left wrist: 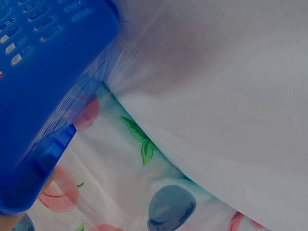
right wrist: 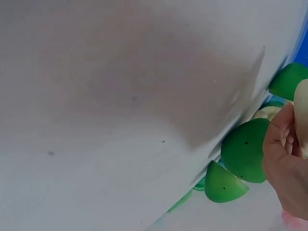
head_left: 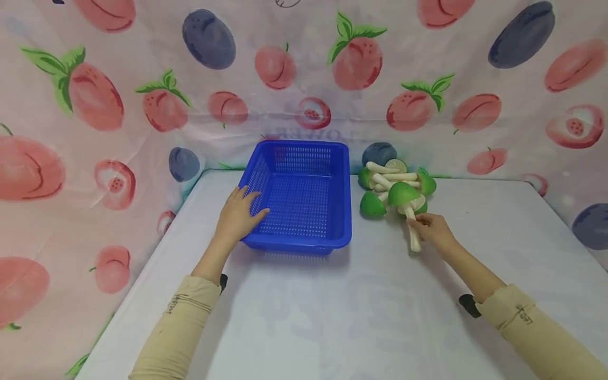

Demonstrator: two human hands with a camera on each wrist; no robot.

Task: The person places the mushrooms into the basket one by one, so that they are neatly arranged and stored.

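- R hand [head_left: 434, 231], right of centre: pinching stem of one green-capped mushroom [head_left: 409, 212], cap up, stem toward bottom of frame.
- Mushroom pile [head_left: 399, 177] just behind it; overlap, so can't tell if caps touch.
- L hand [head_left: 239, 214], left of centre: fingers spread over left rim of blue basket [head_left: 294, 244], mid-frame; no mushrooms visible inside.
- Step, prob.: picking one off pile.
- Next move calls for: keep stem pinch, lift clear w/o dragging neighbours, basket steady.

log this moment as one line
left hand: on left side of basket | right hand: holding mushroom by stem | other mushrooms: piled right of basket
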